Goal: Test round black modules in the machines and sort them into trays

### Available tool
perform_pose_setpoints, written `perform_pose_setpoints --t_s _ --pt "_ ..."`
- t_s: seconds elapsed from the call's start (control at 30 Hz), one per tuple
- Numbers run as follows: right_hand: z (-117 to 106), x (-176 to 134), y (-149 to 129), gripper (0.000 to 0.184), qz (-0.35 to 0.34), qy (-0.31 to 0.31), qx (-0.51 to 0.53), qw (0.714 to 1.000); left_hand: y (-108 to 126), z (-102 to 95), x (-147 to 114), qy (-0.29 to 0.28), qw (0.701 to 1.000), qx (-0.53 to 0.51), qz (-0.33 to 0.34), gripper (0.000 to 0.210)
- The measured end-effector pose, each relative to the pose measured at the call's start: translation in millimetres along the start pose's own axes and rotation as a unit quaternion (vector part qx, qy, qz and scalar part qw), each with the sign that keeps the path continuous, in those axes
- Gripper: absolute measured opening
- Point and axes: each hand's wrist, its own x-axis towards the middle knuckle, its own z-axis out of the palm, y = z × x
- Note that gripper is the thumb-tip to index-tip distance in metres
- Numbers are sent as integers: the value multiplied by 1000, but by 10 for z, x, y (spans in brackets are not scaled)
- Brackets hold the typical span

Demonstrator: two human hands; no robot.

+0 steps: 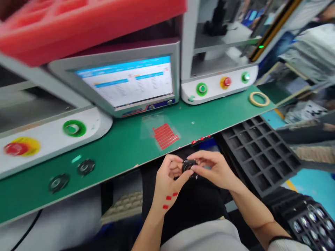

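Between both hands, over my lap, is a small round black part [187, 165] with a ring-shaped face. My left hand [170, 177] grips its left side with thumb and fingers, and several small red stickers [169, 197] cling to the back of that hand near the wrist. From the right, my right hand [213, 169] pinches the same part between thumb and fingertips. Just beyond the hands, a clear sheet of red stickers [166, 136] lies on the green bench [125, 139]. A few red pieces [201, 139] sit along the bench edge.
Two similar black parts [86, 167] rest on the bench at left. A monitor [131, 82] stands behind, beside panels with green buttons [201, 89] and red buttons [227, 82]. A tape roll [259, 99], a black compartment tray [261, 153] and a filled tray [311, 223] are right.
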Motion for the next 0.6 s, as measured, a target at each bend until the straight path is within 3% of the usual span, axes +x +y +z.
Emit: perform_pose_setpoints --t_s 0.07,0.1,0.17,0.23,0.33,0.47,0.6 --pt "-139 -149 64 19 42 -9 17 999 -93 96 31 -23 999 9 -38 38" --pt "-230 -231 124 21 66 26 20 997 -136 138 58 -38 998 22 -49 39" --pt "-480 -368 296 29 117 161 0 980 -206 189 130 -59 995 63 -43 40" --pt "-823 -411 532 37 163 324 -47 931 -259 170 209 -45 993 108 -14 37" --pt "-1386 -228 982 33 198 455 -101 862 -327 -14 281 -15 987 161 2 29" --pt "-1848 189 1496 25 258 486 -179 815 -392 -432 229 12 977 213 -19 29" --pt "-1846 294 1575 26 261 437 -312 802 -406 -691 58 113 975 190 -30 27"
